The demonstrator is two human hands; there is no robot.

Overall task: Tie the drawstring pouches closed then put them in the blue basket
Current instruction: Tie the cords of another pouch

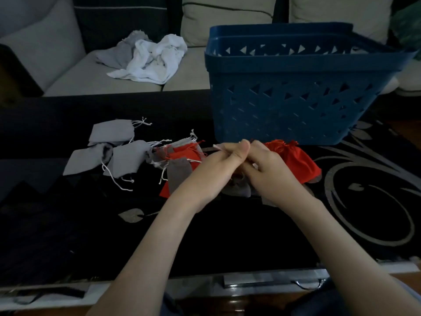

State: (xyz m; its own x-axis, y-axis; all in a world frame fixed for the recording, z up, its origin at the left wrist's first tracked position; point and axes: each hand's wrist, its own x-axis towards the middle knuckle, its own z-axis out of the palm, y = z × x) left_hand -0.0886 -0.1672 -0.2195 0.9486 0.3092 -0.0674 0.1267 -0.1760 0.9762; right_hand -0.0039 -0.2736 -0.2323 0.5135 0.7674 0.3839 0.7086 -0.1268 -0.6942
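Noting early progress: we are seeing the left hand [218,165] and right hand [266,169] pressed together at the table's [227,242] middle, pinching the cord of a grey pouch [239,190]. A red pouch [293,160] (apparently cinched) is lying beside the blue basket [296,110]; the loose pouches [127,156] leftward are awaiting tying.

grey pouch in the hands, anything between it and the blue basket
A red pouch lies just before the near wall of the blue basket, beside the right hand. The grey pouch must be lifted over that wall; the top is open.
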